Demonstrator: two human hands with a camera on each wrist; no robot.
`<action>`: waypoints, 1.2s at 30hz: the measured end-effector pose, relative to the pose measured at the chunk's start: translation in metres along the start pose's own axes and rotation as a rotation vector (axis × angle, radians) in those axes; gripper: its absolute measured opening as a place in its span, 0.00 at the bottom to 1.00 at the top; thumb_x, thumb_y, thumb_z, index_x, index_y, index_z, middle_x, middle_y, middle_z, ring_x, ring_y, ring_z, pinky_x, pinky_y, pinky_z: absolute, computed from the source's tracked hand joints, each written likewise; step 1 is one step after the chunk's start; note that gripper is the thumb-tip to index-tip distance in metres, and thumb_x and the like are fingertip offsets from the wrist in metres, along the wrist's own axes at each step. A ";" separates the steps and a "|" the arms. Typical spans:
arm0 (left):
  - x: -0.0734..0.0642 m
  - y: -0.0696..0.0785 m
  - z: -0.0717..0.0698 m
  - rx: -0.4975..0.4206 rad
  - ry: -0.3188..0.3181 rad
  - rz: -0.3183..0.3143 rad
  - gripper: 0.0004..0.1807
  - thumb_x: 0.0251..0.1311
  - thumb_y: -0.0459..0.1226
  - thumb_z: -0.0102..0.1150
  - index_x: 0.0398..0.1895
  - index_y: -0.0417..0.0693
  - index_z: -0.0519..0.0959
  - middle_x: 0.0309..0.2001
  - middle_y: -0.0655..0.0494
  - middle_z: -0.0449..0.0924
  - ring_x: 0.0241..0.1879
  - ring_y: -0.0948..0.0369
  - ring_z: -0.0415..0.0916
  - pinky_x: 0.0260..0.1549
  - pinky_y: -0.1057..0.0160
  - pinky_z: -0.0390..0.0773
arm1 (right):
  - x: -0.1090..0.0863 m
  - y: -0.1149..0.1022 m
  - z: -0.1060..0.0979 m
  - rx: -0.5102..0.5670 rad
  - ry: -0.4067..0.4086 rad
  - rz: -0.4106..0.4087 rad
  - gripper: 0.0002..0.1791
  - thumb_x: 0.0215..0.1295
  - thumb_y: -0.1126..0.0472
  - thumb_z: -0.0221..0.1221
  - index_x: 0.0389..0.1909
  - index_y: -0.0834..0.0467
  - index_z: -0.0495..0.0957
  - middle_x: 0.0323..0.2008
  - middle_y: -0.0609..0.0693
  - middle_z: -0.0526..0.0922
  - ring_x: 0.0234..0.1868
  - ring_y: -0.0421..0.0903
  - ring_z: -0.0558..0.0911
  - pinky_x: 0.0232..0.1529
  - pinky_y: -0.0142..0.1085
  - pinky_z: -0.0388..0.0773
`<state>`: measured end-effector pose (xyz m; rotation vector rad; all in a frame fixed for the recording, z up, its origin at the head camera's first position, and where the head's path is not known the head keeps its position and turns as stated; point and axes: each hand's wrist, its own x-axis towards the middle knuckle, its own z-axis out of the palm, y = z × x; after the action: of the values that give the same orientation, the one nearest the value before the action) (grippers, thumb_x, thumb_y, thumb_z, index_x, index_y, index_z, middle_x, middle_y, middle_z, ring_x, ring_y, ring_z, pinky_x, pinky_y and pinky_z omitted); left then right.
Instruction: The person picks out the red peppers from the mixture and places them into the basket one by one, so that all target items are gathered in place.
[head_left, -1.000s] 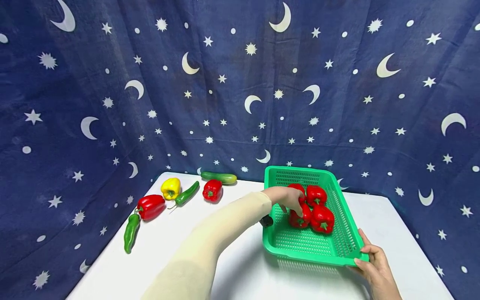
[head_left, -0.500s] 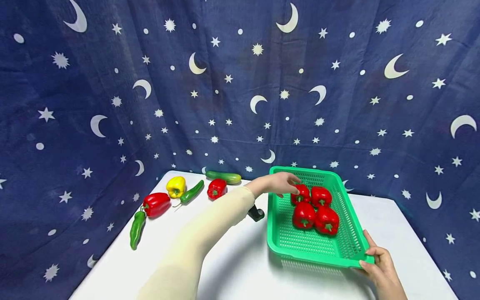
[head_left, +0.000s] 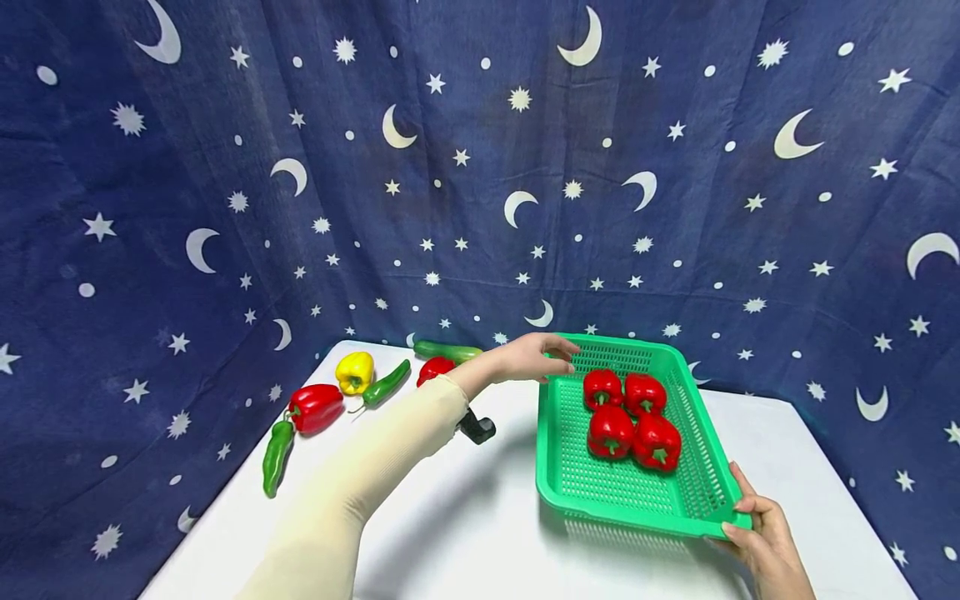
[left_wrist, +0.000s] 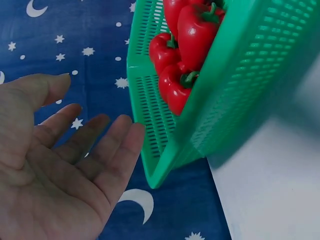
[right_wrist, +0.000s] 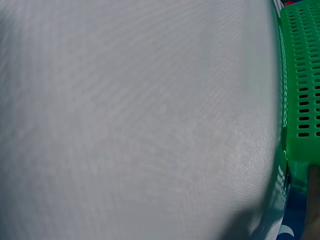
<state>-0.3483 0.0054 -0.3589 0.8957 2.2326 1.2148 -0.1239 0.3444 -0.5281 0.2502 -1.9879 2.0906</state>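
A green plastic basket (head_left: 637,521) holds several red bell peppers (head_left: 611,432) grouped in its middle. My right hand (head_left: 768,542) grips the near right corner of the basket, thumb on the rim and fingers at the outer side. Over the far left rim is my left hand (head_left: 532,357), with relaxed fingers and nothing in it. The left wrist view shows its palm (left_wrist: 65,175) bare, fingertips near the basket's edge. In the right wrist view, the basket's slotted wall (right_wrist: 302,150) shows at the right edge, and most of the right hand is out of sight.
On the white table's left side lie a yellow bell pepper (head_left: 355,372), green chillies (head_left: 277,458), a red bell pepper (head_left: 315,407) and a cucumber (head_left: 447,351). Another red pepper (head_left: 433,369) is partly hidden by my left sleeve. A star-patterned blue cloth (head_left: 480,167) hangs behind.
My left hand has let go of a red bell pepper in the basket and drawn back leftward to the rim. My right hand keeps its grip; the head view has shifted slightly.
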 end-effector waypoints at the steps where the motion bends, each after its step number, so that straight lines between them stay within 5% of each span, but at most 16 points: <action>1: -0.003 -0.001 -0.001 -0.001 0.005 0.009 0.23 0.71 0.40 0.60 0.68 0.49 0.76 0.61 0.57 0.79 0.54 0.62 0.79 0.52 0.52 0.82 | 0.000 0.000 0.000 -0.002 0.002 0.004 0.15 0.74 0.78 0.44 0.53 0.59 0.57 0.82 0.45 0.41 0.61 0.22 0.68 0.44 0.29 0.81; 17: -0.051 -0.032 -0.028 0.145 0.127 0.063 0.24 0.72 0.42 0.58 0.70 0.51 0.74 0.66 0.56 0.76 0.63 0.58 0.75 0.56 0.60 0.78 | -0.001 0.001 -0.001 0.023 -0.029 -0.038 0.16 0.73 0.80 0.42 0.52 0.59 0.59 0.81 0.41 0.46 0.62 0.23 0.69 0.44 0.31 0.82; 28: -0.076 -0.063 -0.051 0.141 0.197 0.013 0.25 0.73 0.41 0.58 0.71 0.49 0.73 0.68 0.53 0.74 0.65 0.56 0.74 0.62 0.55 0.74 | -0.001 0.002 0.000 0.017 -0.020 -0.042 0.15 0.74 0.79 0.43 0.52 0.59 0.58 0.81 0.42 0.45 0.61 0.24 0.69 0.42 0.31 0.82; 36: -0.092 -0.090 -0.069 0.155 0.295 -0.083 0.27 0.71 0.43 0.59 0.71 0.49 0.73 0.66 0.51 0.75 0.65 0.50 0.71 0.64 0.49 0.72 | -0.001 0.002 0.000 0.003 0.009 0.003 0.15 0.74 0.77 0.44 0.53 0.58 0.58 0.82 0.44 0.42 0.61 0.22 0.68 0.43 0.30 0.81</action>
<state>-0.3587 -0.1363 -0.3935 0.7080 2.5999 1.2155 -0.1239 0.3446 -0.5302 0.2388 -1.9818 2.0925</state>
